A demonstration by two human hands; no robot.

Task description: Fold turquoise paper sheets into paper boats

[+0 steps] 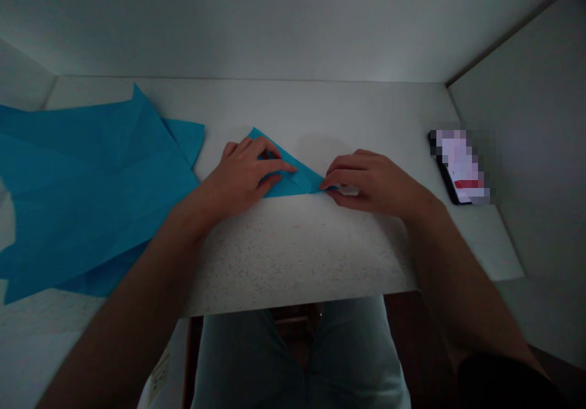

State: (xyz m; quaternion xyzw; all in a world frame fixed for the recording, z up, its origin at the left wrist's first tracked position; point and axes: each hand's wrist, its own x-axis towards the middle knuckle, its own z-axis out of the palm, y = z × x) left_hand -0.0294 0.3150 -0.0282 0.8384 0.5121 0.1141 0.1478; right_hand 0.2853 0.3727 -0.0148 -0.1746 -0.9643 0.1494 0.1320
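A small folded piece of blue paper (pixel 293 183), roughly triangular, lies on the white tabletop between my hands. My left hand (pixel 251 171) rests over its left part, fingers spread and pressing on the paper, with the thumb near its lower edge. At the narrow right tip, my right hand (pixel 359 180) pinches the paper between thumb and fingers. The fingers cover part of that tip. Layered folds show on the paper's middle.
Large creased sheets of blue paper (pixel 91 183) spread over the table's left side, close to my left forearm. A phone (pixel 462 168) with a lit screen lies at the far right by the side wall. A white panel (pixel 256 24) rises behind the tabletop (pixel 297 256).
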